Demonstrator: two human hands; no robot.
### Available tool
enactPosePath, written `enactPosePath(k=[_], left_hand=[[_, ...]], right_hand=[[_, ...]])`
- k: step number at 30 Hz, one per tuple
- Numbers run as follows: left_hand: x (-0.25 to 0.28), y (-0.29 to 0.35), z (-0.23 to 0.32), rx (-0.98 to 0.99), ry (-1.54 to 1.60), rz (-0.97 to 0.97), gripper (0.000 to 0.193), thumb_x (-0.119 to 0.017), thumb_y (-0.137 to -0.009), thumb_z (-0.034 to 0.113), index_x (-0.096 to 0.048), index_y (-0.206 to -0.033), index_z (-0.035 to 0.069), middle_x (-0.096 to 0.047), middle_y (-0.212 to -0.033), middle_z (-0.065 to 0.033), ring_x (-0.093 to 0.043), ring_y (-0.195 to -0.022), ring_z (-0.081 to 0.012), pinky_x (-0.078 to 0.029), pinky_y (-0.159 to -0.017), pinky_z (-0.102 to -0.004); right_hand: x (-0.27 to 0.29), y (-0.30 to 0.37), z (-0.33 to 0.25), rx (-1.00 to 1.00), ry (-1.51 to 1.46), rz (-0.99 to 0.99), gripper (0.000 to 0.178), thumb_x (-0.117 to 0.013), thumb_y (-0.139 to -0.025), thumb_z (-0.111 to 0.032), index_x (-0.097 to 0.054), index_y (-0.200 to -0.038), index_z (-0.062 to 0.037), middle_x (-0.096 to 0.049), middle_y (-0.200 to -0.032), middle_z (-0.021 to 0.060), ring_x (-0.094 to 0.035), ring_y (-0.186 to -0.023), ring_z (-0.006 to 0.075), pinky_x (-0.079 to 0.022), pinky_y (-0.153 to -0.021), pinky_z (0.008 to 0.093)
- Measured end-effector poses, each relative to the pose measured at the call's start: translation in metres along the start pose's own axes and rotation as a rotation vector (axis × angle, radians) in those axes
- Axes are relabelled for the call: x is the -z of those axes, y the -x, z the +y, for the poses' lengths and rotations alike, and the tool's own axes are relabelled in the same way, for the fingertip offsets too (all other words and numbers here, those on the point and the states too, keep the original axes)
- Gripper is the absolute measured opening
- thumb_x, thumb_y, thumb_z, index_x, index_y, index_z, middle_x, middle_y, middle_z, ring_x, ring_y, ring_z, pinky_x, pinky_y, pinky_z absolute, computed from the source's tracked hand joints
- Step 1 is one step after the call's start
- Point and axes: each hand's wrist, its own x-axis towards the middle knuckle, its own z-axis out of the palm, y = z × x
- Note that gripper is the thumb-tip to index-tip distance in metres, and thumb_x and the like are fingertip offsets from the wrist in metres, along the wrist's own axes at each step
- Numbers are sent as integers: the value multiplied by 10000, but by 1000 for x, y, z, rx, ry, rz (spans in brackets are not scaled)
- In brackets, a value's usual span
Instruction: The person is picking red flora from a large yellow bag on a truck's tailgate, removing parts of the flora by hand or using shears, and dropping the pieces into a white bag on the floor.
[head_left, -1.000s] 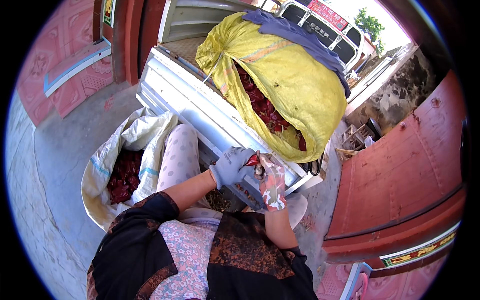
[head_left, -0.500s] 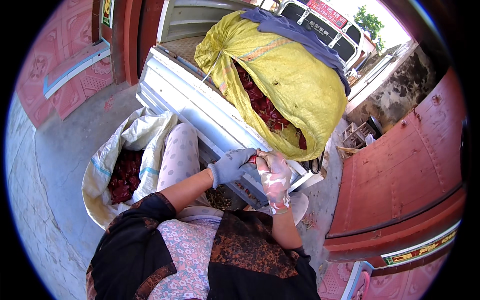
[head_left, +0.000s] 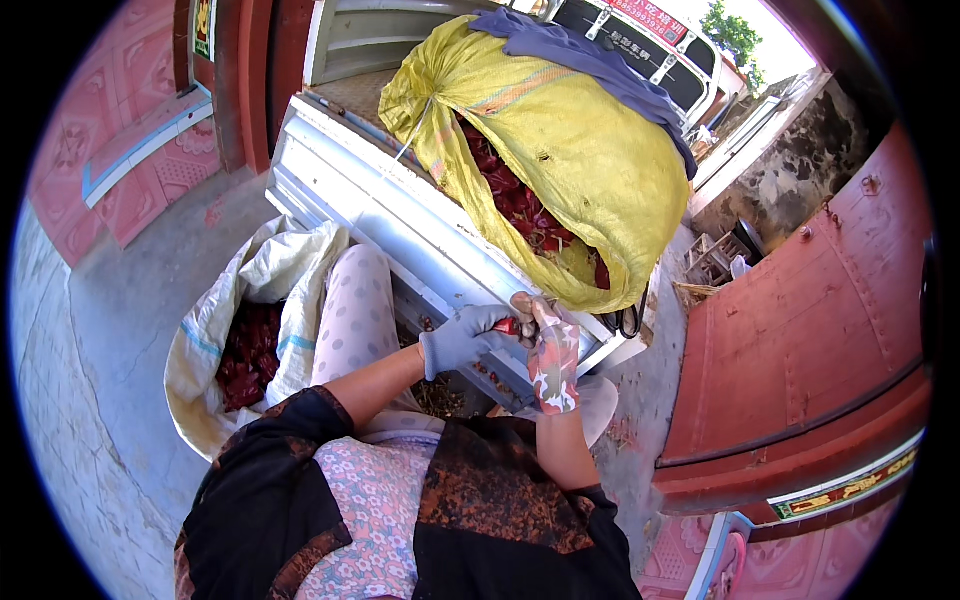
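My left hand, in a grey glove, is closed around a dried red chili pepper. My right hand, in a camouflage-patterned glove with bare-looking fingertips, meets it there. Its fingers are bent in a pinch at the pepper's right end; the stem is too small to make out. Both hands are above the near edge of the white truck bed. Past them lies a big yellow woven sack, its side gaping over many dried red peppers.
At my left leg stands an open white woven sack with red peppers inside. A blue-grey cloth drapes over the yellow sack. To the right is a red metal door. Debris lies on the ground below my hands.
My right hand has turned and its thumb side has lifted slightly, showing more of the red pepper. My left hand keeps its grip, nearly in place. The view has shifted a little.
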Motion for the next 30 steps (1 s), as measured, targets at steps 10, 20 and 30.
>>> enactPosePath(k=[10, 20, 30], left_hand=[[16, -1, -8, 36, 49, 50, 112, -554, -883, 115, -563, -949, 24, -528, -780, 5, -460, -732, -70, -417, -669, -246], [15, -1, 1, -25, -77, 20, 216, -469, -895, 183, -553, -1010, 20, -532, -822, -32, -480, -762, -111, -427, -709, -264], [34, 6, 8, -155, -164, 51, 238, -434, -873, 171, -533, -1022, 15, -500, -757, -95, -469, -697, -172, -424, -667, -317]], right_hand=[[47, 7, -26, 200, 1320, -74, 171, -595, -853, -190, -686, -904, -54, -676, -841, 107, -586, -700, 156, -463, -674, 276], [158, -71, -57, 55, 1878, 458, 245, -582, -823, -231, -676, -988, -76, -681, -883, 91, -644, -822, 244, -498, -736, 337], [326, -94, -37, 394, 1649, 35, 136, -618, -757, -174, -669, -672, -80, -538, -557, 20, -522, -509, 127, -401, -458, 302]])
